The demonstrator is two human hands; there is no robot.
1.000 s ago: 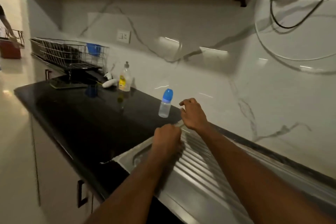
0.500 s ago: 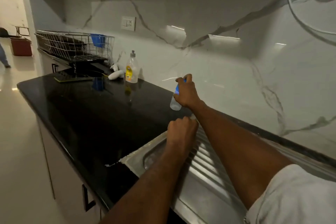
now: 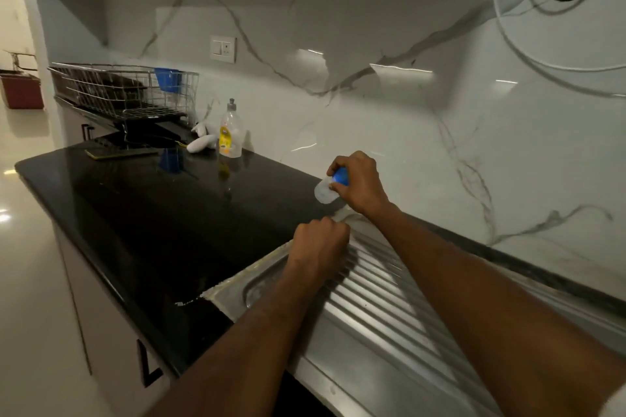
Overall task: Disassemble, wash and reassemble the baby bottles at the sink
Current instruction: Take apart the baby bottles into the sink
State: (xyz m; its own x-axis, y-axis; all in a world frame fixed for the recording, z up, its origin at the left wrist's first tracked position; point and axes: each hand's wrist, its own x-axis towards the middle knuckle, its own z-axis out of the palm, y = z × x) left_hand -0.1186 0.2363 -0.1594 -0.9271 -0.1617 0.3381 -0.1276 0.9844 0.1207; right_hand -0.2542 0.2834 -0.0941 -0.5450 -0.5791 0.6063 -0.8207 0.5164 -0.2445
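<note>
A person's right hand (image 3: pixel 362 184) clamps round the blue cap (image 3: pixel 340 176) of a baby bottle (image 3: pixel 323 192), tipped w/ its clear base pointing left, held just above the black counter (image 3: pixel 162 213) at the far end of the steel drainboard (image 3: pixel 379 308). The left hand (image 3: pixel 320 244) sits fisted at the drainboard's left edge; whether it holds anything can't be told from here.

Progress, by the look of it: very early. Cap is on, bottle not yet taken apart, no loose parts or water in view; wash and reassembly are all left. No other bottle shows in frame.

Room to move: the counter's middle lies open between the hands and the dish soap (image 3: pixel 231 134), which stands well apart to the far left by the wall. The wire dish rack (image 3: pixel 122 91) sits farther left still. The marble backsplash (image 3: pixel 440 118) runs close behind the right hand, so there's little slack that side. The counter's near edge drops off to cabinets on the left; the ribbed drainboard gives a landing spot near the hands. Sink basin itself isn't in view.
</note>
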